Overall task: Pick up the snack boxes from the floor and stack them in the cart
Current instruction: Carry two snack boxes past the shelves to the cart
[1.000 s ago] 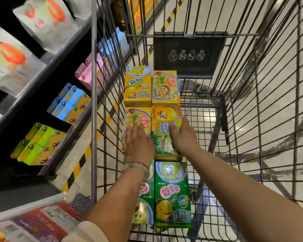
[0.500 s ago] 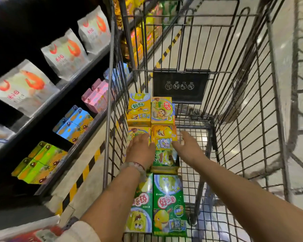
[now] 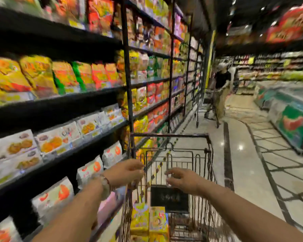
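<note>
At your six o'clock, the cart [image 3: 168, 136] is dark metal wire, the snack boxes [image 3: 148, 220] printed card, the floor [image 3: 241, 154] glossy polished tile.

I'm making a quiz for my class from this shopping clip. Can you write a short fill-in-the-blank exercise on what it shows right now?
1. Both the left hand and the right hand hold ____.
2. The snack boxes lie inside the ____.
3. The stocked shelves stand on the person's ____ side.

Missing words: nothing; cart; left

Dim aisle, heavy motion blur, glare spots on the floor [image 3: 240, 147].
</note>
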Tool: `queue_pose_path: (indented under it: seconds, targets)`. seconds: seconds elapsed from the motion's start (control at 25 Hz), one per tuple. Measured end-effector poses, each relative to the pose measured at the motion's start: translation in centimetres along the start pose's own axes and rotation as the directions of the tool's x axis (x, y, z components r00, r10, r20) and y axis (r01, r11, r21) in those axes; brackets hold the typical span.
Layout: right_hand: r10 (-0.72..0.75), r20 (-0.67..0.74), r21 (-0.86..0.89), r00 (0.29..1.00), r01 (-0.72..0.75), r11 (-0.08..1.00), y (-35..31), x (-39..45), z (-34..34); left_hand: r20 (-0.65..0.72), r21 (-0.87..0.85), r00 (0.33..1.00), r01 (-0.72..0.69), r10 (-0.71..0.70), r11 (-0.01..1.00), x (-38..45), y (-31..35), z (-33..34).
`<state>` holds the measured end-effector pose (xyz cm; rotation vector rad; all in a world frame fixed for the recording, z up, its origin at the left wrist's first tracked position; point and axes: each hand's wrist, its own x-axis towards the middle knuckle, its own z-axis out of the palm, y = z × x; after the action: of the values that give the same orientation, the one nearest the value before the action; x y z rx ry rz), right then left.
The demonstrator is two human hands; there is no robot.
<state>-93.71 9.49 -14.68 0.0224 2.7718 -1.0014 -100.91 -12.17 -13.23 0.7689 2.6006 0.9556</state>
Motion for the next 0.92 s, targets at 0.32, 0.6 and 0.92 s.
queue_pose_path:
  seconds: [0.32, 0.6, 0.92]
  targets:
    - [-0.355, -0.116, -0.166, 0.928, 0.334, 0.928, -14.3, -6.9, -13.0, -0.296, -0.082, 0.938, -0.215, 0.183, 0.973, -12.5, 12.8, -15.7]
    - [-0.482, -0.078, -0.120, 0.873, 0.471, 0.874, -19.8, -15.2, -11.0, -0.303, 0.127, 0.932, -0.170, 0.201, 0.977, -24.0, 15.4, -17.6]
    - [-0.494, 0.042, -0.104, 0.868, 0.496, 0.862, -22.6, -22.7, -3.1, -0.218, 0.157, 0.975, -0.016, 0.050, 0.987, -36.6, 13.5, -14.5]
